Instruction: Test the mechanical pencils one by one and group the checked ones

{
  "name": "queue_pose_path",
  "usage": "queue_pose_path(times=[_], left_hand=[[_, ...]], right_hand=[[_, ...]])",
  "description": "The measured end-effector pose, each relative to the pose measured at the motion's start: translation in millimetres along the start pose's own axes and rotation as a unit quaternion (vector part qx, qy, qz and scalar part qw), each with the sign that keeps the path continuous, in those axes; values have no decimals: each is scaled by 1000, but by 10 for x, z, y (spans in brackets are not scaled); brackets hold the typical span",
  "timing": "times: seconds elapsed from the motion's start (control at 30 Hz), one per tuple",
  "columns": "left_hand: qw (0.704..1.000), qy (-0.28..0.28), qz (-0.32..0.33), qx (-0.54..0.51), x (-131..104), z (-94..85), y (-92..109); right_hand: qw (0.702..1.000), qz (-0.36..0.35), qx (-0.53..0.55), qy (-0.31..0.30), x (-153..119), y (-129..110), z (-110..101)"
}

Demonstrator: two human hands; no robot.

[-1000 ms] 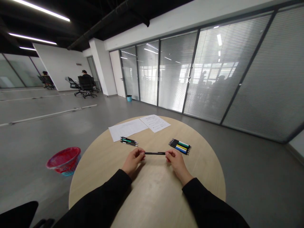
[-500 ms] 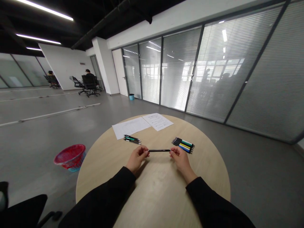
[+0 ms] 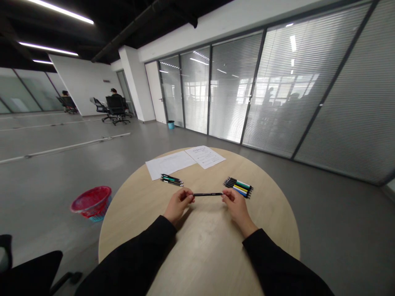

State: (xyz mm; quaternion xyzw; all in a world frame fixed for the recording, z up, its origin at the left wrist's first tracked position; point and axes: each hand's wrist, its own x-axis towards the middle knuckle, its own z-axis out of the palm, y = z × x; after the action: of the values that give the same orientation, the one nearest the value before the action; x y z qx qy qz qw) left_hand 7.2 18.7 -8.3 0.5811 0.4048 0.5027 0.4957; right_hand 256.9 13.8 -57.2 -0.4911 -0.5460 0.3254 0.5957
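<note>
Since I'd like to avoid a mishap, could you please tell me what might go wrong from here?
The black pen is pinched near its ends by the left hand and right hand, so it could slip if one loosens. The right hand also sits close to the larger pen group and might nudge it askew.

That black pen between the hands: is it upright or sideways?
Sideways: the black pen runs across from the left hand to the right hand, one end pinched in each.
</note>
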Motion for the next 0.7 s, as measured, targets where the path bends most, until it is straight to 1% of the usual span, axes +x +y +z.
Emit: queue_pose_path(times=[0.17,0.4,0.7], left_hand=[[1000,5,-2,5,-4,1,24],[1000,16,-9,11,-5,-15,-13],[1000,18,0,13,13,-10,-33]], right_hand=[[999,-18,-36,-9,-9,-73,-3],[994,-46,-96,-14,-55,-174,-8],[989,-64,-131,-9,-77,-225,-20]])
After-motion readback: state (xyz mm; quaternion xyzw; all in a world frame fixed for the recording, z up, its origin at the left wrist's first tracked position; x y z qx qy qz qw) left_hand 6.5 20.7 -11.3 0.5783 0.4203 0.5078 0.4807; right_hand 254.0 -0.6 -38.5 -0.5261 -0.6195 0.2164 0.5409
